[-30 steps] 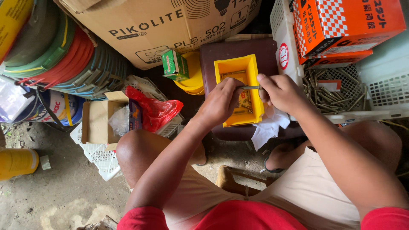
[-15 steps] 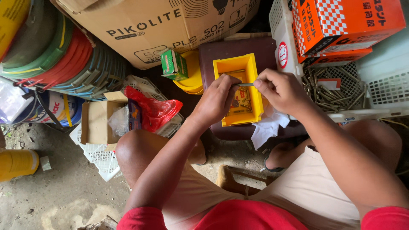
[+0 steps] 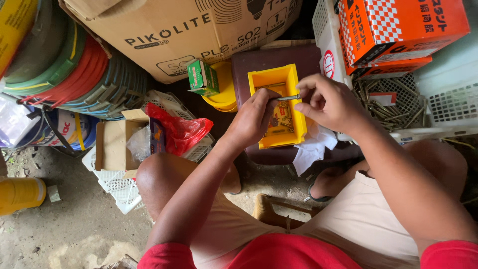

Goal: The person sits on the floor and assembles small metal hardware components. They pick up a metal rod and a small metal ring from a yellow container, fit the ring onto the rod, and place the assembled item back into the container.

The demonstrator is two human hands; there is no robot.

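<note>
I hold a small metal bolt (image 3: 288,97) between my 2 hands, just above the yellow bin (image 3: 275,107). My left hand (image 3: 254,119) pinches 1 end with the thumb and first fingers pressed together on it. My right hand (image 3: 326,102) pinches the other end the same way, fingers closed on it. The bolt lies level, going from left to right.

I think the bolt is hard and stiff, so it will not bend. It looks light. It is thin and smooth, so it could slip and drop into the bin. The best place to hold it is at the 2 ends, the way I do now.

The yellow bin sits on a dark brown stool (image 3: 259,62) and has more little metal bits in it. White paper (image 3: 311,149) hangs by the bin on the right.

Above is a big brown cardboard box (image 3: 174,30) with dark print. A small green box (image 3: 201,77) stands tilted to the left of the bin, next to a round yellow lid (image 3: 224,92). At the top right are orange boxes (image 3: 403,30) with a white checked pattern. Under them a white basket (image 3: 448,112) holds many long screws (image 3: 378,102). On the left is a red plastic bag (image 3: 177,130) beside an open small carton (image 3: 117,144). A yellow can (image 3: 20,194) lies on the ground.
</note>
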